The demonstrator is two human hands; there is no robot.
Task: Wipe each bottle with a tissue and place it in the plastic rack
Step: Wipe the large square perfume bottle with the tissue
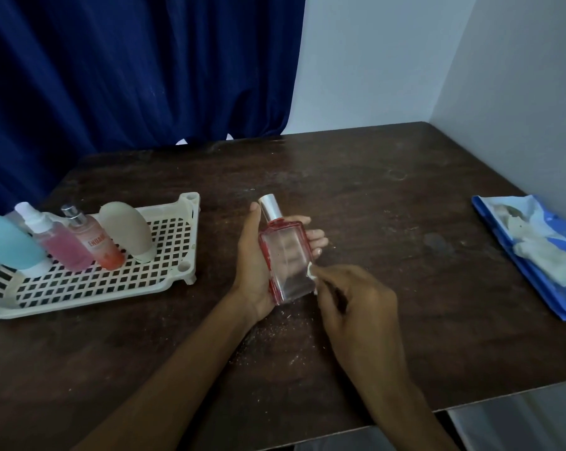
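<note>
The bottle (pixel 286 258), clear with red edges and a silver cap, is held tilted above the middle of the tabletop (pixel 389 190), cap towards the far edge. The left hand (pixel 250 268) cradles it from behind, with the thumb along the left side and fingers (pixel 317 242) curled round the right side. The right hand (pixel 356 307) pinches a small tissue (pixel 311 271) against the bottle's lower right edge, with its fingers clenched on the wad. White specks (pixel 275 332) lie on the wood below the hands.

The rack (pixel 192 200) sits towards the left edge, near but apart from the left hand, with a strip of dark wood between them. Its left part runs out of view. Four bottles lean in its left half: a blue bottle (pixel 6 244), a pink bottle (pixel 58 244), an orange bottle (pixel 96 244) and a beige bottle (pixel 125 229). The grid floor shows in its right half.

Well apart on the right, along the right edge by the wall (pixel 503 76), lies a blue pack (pixel 532 279) with loose tissues (pixel 545 255) on it. A blue curtain (pixel 128 76) hangs behind the far left corner.
</note>
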